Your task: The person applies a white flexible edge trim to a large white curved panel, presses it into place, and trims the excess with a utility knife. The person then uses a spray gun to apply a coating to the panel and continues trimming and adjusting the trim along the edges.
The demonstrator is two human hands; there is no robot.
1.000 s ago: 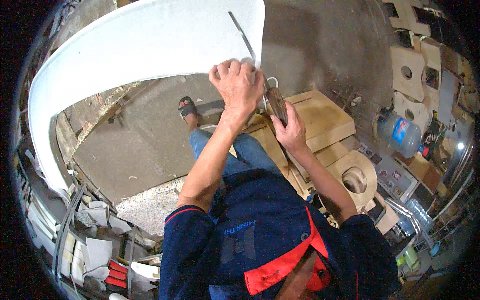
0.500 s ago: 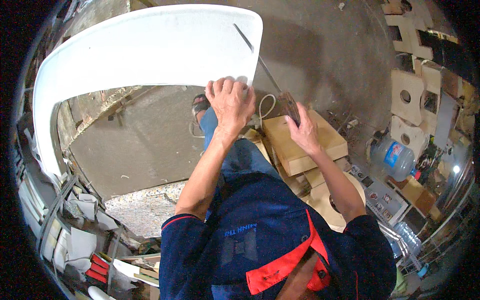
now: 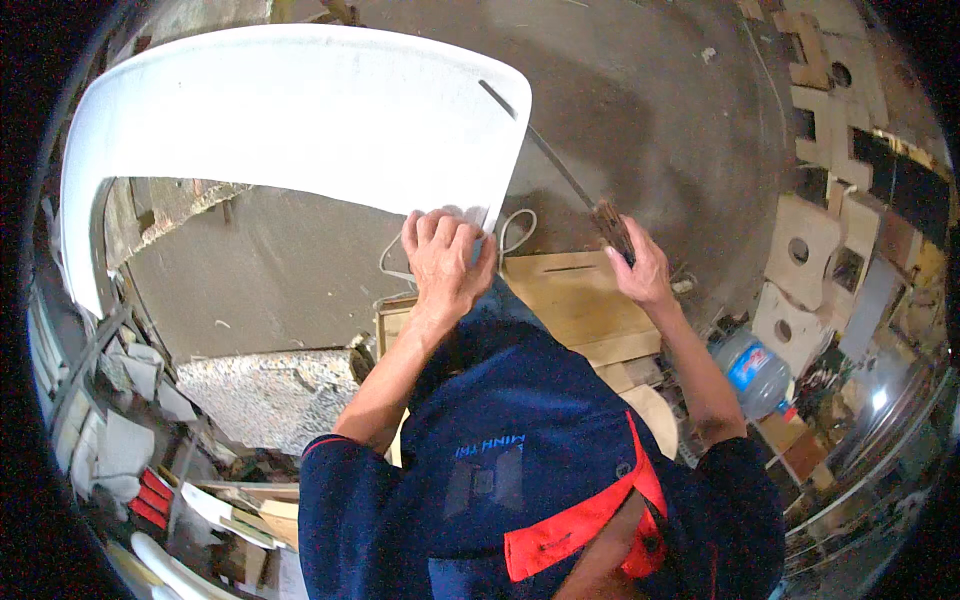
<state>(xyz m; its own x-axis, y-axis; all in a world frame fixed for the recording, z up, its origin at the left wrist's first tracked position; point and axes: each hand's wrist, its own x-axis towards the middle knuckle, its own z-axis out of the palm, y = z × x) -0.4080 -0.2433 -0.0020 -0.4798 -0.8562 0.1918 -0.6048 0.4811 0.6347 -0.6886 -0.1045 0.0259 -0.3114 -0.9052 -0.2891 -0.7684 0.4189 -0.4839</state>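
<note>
A large white curved panel (image 3: 300, 110) spans the upper left, one end bending down at the far left. My left hand (image 3: 447, 262) grips its near right edge, fingers curled over the top. In my right hand (image 3: 640, 268) is the brown wooden handle of a long thin file (image 3: 560, 168). Its dark blade slants up and left across the panel's right edge, close to the rounded far corner, and its tip lies over the white surface. The fingers under the handle are partly hidden.
Below my hands sits a light wooden box-like block (image 3: 580, 300). To the right lie a large clear water bottle (image 3: 752, 370) and cut wooden boards with holes (image 3: 800, 250). A speckled foam slab (image 3: 270, 395) and scraps occupy the lower left. A pale cord loops (image 3: 517, 232) beside the panel.
The file has shifted along the panel's right edge toward the far corner, with my right hand moving right. My left hand keeps its hold. The whole view has shifted, and my foot is out of sight.
</note>
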